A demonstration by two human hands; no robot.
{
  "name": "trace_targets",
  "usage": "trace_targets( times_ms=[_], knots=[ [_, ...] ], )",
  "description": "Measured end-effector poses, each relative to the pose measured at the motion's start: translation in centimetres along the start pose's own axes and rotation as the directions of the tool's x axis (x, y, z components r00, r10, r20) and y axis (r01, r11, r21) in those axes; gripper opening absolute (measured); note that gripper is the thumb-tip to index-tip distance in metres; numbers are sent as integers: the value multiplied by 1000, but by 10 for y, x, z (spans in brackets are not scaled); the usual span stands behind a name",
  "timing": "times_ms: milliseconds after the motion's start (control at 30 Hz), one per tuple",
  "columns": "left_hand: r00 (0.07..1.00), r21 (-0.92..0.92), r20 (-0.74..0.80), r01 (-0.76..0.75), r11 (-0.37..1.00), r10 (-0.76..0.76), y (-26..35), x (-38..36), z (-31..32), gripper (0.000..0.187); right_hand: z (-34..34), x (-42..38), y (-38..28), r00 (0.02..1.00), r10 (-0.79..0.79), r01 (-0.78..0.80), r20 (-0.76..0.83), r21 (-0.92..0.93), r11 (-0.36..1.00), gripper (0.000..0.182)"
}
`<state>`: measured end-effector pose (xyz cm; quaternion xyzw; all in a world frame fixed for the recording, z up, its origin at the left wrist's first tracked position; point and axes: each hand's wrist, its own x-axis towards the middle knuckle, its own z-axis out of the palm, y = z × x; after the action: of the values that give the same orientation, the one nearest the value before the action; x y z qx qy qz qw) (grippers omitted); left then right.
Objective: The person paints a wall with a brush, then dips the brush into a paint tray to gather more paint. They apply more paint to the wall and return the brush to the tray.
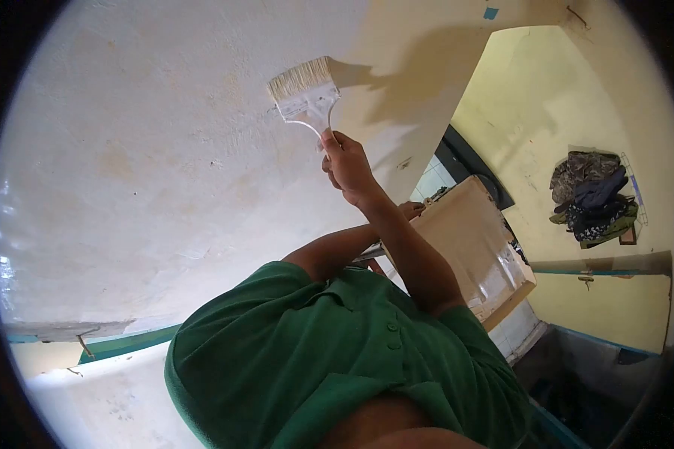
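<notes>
1 pale wall (142, 165) at L; wide brush (304, 90) over it, bristles up, contact unclear. R hand (348, 166): fingers shut round its handle. L hand (410, 210), part-hidden, at tan box-like container's (460, 243) edge; grip can't tell. Dark clothes (595, 196) hang on yellow wall (528, 97).

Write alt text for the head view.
A right hand holds up a wide brush in front of a patchy pale wall, while the left hand, partly hidden, is at the edge of a tan boxy object. The person wears a green shirt; clothes hang on a yellow wall.
</notes>
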<state>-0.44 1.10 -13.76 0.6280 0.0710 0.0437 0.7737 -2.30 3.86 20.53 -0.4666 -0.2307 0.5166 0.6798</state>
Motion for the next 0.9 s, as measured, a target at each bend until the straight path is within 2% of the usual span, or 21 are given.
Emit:
trace_targets(
  times_ms=[100, 200, 300, 400, 500, 700, 800, 900],
  knots=[
    [1000, 6, 6, -1, 1000, 1, 0, 0, -4, 35, -13, -1, 8, 994, 99, -101, 43, 45, 994, 30],
    [999, 17, 32, 12, 1000, -13, 1, 1, -13, 35, -26, -5, 20, 984, 178, -178, -2, 15, 984, 30],
    [999, 22, 47, 26, 999, -27, 5, -2, -20, 35, -41, -6, 39, 982, 167, -173, -91, -69, 982, 31],
    [999, 17, 42, 28, 999, -28, 6, -4, -24, 35, -53, -17, 43, 988, 121, -130, -97, -89, 988, 31],
    [999, -7, 29, 17, 1000, -17, 8, -3, -21, 35, -49, -28, 28, 999, -14, 9, -49, -97, 995, 31],
    [999, -95, -32, -36, 995, 33, 4, -2, 8, 35, -1, -5, -23, 973, -225, 229, 53, -98, 969, 32],
    [998, -118, -55, -49, 992, 42, 5, -7, 14, 35, 8, 19, -1, 965, -254, 257, 58, -47, 965, 32],
    [997, -125, -62, -52, 991, 44, 4, -9, 14, 35, 5, 19, 0, 983, -161, 163, 89, -11, 987, 31]
  ],
)
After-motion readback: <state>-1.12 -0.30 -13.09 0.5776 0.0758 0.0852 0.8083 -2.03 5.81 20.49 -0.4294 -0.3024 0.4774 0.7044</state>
